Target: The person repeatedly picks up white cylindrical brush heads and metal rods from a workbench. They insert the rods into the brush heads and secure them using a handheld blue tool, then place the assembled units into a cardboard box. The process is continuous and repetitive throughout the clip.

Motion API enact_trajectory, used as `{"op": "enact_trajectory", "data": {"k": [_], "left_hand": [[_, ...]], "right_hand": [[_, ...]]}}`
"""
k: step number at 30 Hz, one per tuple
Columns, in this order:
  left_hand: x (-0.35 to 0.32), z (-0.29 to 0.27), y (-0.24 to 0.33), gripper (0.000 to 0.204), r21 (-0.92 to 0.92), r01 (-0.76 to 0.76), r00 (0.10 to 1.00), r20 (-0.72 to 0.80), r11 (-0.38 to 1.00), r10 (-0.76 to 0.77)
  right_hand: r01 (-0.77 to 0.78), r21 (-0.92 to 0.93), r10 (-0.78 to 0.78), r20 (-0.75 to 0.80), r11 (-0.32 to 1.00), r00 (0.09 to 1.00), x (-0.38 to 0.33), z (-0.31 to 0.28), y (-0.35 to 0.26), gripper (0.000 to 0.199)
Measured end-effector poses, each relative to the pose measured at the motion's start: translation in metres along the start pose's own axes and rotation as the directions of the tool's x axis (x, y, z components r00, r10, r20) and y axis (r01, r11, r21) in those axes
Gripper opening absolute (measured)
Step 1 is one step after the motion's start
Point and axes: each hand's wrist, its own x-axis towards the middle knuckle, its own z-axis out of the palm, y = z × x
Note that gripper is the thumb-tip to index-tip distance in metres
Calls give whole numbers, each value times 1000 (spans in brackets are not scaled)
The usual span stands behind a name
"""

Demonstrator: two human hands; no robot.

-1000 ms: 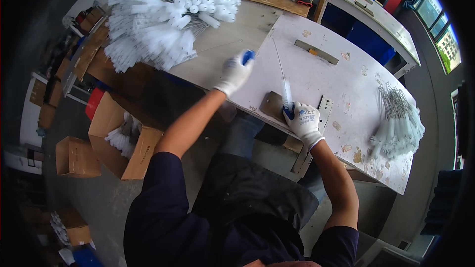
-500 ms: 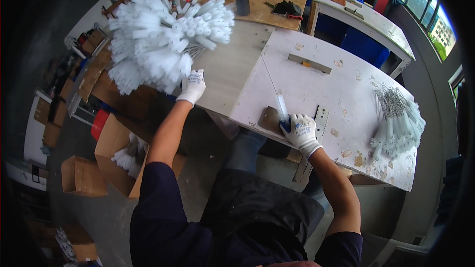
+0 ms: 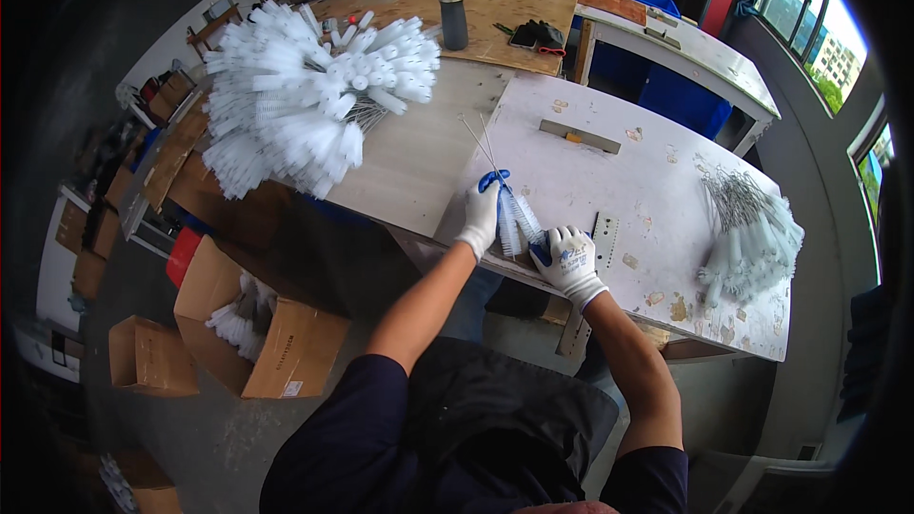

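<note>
Two white bottle brushes cross in front of me, their thin wire stems pointing away over the table. My left hand [image 3: 483, 214], in a white glove with blue fingertips, pinches near the base of the stems, by the left brush [image 3: 509, 228]. My right hand [image 3: 569, 262], gloved the same, is closed at the bristle end of the right brush [image 3: 526, 217], close to the table's front edge. A big heap of white brushes [image 3: 286, 105] rises at the left. A smaller pile of brushes [image 3: 752, 243] lies at the right, wires pointing away.
The white table [image 3: 657, 181] carries a flat metal bar [image 3: 579, 136] and a perforated metal strip [image 3: 605, 240]. Farther back stand a dark tumbler [image 3: 453, 21] and dark gloves [image 3: 540, 35]. Below left, an open carton [image 3: 295, 352] holds brushes. Other people work at the far end.
My left hand has come from the big heap to the middle, bringing a second brush beside the one at my right hand. My right hand stays near the front edge.
</note>
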Motion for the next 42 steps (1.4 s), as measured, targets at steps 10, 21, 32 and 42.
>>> {"op": "enact_trajectory", "data": {"k": [10,21,32,42], "left_hand": [[-22,9,9,24,96,-159,987,-12,983,161],[-1,5,-10,19,35,-180,982,58,983,178],[-23,17,7,25,-28,-3,996,94,1000,5],[-27,21,14,25,14,5,997,83,1000,-6]], "right_hand": [[-50,98,64,-145,994,987,-11,3,4,35],[-226,189,272,-266,955,925,-57,-62,54,30],[-530,-439,385,-378,726,842,-165,-233,274,39],[-621,-666,657,-255,412,709,-179,-253,377,53]]}}
